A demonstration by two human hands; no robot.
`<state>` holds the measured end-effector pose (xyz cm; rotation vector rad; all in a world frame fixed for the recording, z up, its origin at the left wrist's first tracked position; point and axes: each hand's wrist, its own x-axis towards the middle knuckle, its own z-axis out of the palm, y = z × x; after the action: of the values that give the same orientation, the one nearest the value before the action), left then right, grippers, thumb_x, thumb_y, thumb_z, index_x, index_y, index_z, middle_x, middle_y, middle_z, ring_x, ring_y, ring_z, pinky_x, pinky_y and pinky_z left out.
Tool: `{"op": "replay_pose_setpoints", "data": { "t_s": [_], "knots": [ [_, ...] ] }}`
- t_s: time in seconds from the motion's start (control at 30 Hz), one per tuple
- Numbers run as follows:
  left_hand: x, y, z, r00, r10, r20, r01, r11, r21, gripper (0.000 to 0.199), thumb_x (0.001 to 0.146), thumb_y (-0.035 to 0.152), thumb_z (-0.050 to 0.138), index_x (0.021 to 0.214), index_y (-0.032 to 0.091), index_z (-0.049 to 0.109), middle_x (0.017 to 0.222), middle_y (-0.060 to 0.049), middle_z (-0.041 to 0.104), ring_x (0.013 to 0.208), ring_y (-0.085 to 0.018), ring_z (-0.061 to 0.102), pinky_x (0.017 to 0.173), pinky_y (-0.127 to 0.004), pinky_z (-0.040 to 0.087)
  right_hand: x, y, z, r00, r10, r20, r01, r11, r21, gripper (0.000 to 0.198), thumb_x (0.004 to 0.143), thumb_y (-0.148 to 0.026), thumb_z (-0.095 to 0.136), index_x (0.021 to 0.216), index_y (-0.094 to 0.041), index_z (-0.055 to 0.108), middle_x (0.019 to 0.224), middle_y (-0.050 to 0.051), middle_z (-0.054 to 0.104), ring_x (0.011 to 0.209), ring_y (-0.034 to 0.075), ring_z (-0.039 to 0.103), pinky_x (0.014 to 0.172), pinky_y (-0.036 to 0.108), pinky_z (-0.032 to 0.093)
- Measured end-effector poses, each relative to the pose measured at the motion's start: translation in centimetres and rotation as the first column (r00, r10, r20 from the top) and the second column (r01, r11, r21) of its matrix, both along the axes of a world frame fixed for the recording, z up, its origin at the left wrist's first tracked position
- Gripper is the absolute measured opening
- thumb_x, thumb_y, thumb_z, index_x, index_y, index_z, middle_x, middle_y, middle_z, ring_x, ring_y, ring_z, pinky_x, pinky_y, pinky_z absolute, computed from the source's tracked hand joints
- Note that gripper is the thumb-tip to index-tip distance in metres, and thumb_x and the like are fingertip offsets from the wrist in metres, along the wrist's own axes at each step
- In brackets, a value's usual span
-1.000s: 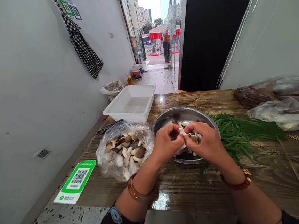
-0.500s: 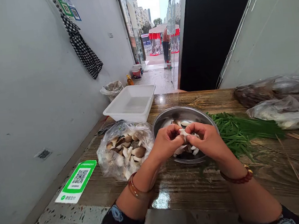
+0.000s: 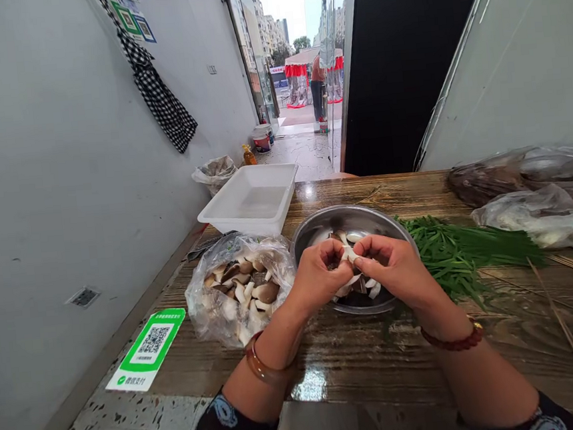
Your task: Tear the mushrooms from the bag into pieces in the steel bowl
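A pale mushroom (image 3: 349, 253) is pinched between my two hands, over a round steel bowl (image 3: 361, 212). My left hand (image 3: 321, 267) grips its left side and my right hand (image 3: 390, 263) its right side, thumbs and fingertips closed on it. Part of the mushroom is hidden by my fingers. Inside the bowl lie several mushroom pieces (image 3: 374, 287), white and grey-brown. Left of the bowl sits a clear plastic bag (image 3: 202, 309), opened out, holding many brown-capped mushrooms (image 3: 266, 292) with white stems.
A white plastic tub (image 3: 288, 205) stands behind the bag. Chopped green leaves (image 3: 450, 254) lie right of the bowl, with filled plastic bags (image 3: 542, 213) beyond and thin sticks (image 3: 559, 318) nearer. A green QR-code card (image 3: 147, 347) rests at the wooden table's (image 3: 370, 368) left edge.
The mushroom between my fingertips has turned slightly and shows more of its white flesh, seemingly splitting. My hands have stayed nearly in place above the bowl.
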<state>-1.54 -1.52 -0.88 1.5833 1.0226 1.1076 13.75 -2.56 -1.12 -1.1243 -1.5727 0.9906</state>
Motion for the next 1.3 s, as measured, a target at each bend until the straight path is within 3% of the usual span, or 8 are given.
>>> {"op": "replay_pose_setpoints", "data": {
  "t_s": [0.27,0.4,0.57,0.7,0.93,1.07,1.17,1.3],
  "knots": [
    [-0.4,0.4,-0.1,0.994,-0.102,-0.036,0.103,0.994,0.032,0.007,0.068,0.020,0.055,0.066,0.016,0.049,0.063,0.003,0.048,0.058,-0.007,0.041,0.054,-0.020,0.034,0.5,0.5,-0.5,0.956,0.031,-0.290,-0.090,0.977,-0.194,0.010,0.070,-0.026,0.063,0.071,-0.017,0.060,0.060,-0.004,0.056,0.050,0.008,0.046,0.047,0.021,0.037],
    [-1.0,0.7,0.2,0.994,-0.059,-0.094,0.068,0.994,0.086,0.005,0.068,0.018,0.054,0.066,0.016,0.051,0.063,0.003,0.048,0.058,-0.008,0.042,0.055,-0.020,0.035,1.2,0.5,-0.3,0.922,-0.063,-0.382,0.002,0.988,-0.158,0.006,0.068,-0.024,0.060,0.071,-0.019,0.058,0.061,-0.004,0.055,0.053,0.010,0.048,0.049,0.022,0.037],
    [-1.9,1.3,0.3,0.963,0.127,-0.236,-0.090,0.983,0.163,0.007,0.072,0.018,0.056,0.074,0.015,0.062,0.065,0.002,0.055,0.060,-0.009,0.048,0.058,-0.021,0.038,2.0,0.8,-0.1,0.957,-0.284,-0.054,0.289,0.947,0.137,0.012,0.074,-0.030,0.062,0.081,-0.020,0.065,0.074,0.001,0.064,0.067,0.016,0.057,0.063,0.028,0.044],
    [-2.2,1.7,-0.2,0.923,0.209,-0.323,-0.138,0.964,0.229,0.020,0.075,0.021,0.059,0.092,0.015,0.069,0.077,-0.003,0.067,0.070,-0.013,0.057,0.066,-0.025,0.043,2.2,1.4,-0.6,0.904,-0.319,0.284,0.207,0.909,0.361,0.018,0.082,-0.032,0.057,0.089,-0.021,0.069,0.093,0.005,0.071,0.089,0.022,0.063,0.083,0.037,0.045],
    [-2.7,1.1,0.4,0.932,0.354,0.082,-0.363,0.912,0.189,0.021,0.083,0.029,0.054,0.092,0.014,0.066,0.076,-0.003,0.066,0.064,-0.011,0.056,0.063,-0.023,0.046,2.0,1.6,-1.1,0.905,-0.359,0.228,0.245,0.879,0.409,0.021,0.087,-0.032,0.053,0.095,-0.021,0.069,0.098,0.006,0.071,0.093,0.022,0.063,0.085,0.036,0.046],
    [-4.8,0.0,1.1,0.898,0.409,0.160,-0.436,0.877,0.201,0.022,0.082,0.031,0.057,0.094,0.015,0.066,0.076,-0.002,0.066,0.066,-0.011,0.058,0.064,-0.023,0.047,2.0,1.4,-1.3,0.899,-0.370,0.235,0.258,0.880,0.399,0.023,0.086,-0.036,0.053,0.096,-0.022,0.069,0.097,0.007,0.070,0.089,0.023,0.063,0.083,0.037,0.047],
    [-7.6,-0.9,0.9,0.873,0.485,0.038,-0.479,0.844,0.242,0.023,0.083,0.030,0.054,0.095,0.015,0.066,0.077,-0.003,0.065,0.066,-0.011,0.057,0.064,-0.024,0.046,2.1,1.5,-1.7,0.897,-0.377,0.230,0.279,0.887,0.369,0.025,0.085,-0.038,0.055,0.098,-0.022,0.070,0.093,0.008,0.071,0.084,0.023,0.064,0.080,0.037,0.048],
    [-11.3,-2.2,-0.5,0.780,0.501,-0.375,-0.390,0.858,0.334,0.018,0.081,0.023,0.054,0.086,0.015,0.068,0.080,-0.005,0.067,0.072,-0.014,0.058,0.069,-0.027,0.045,1.8,1.4,-2.0,0.912,-0.353,0.209,0.283,0.910,0.302,0.028,0.084,-0.039,0.056,0.100,-0.022,0.070,0.091,0.007,0.072,0.079,0.023,0.064,0.076,0.036,0.047]
  ]
}}
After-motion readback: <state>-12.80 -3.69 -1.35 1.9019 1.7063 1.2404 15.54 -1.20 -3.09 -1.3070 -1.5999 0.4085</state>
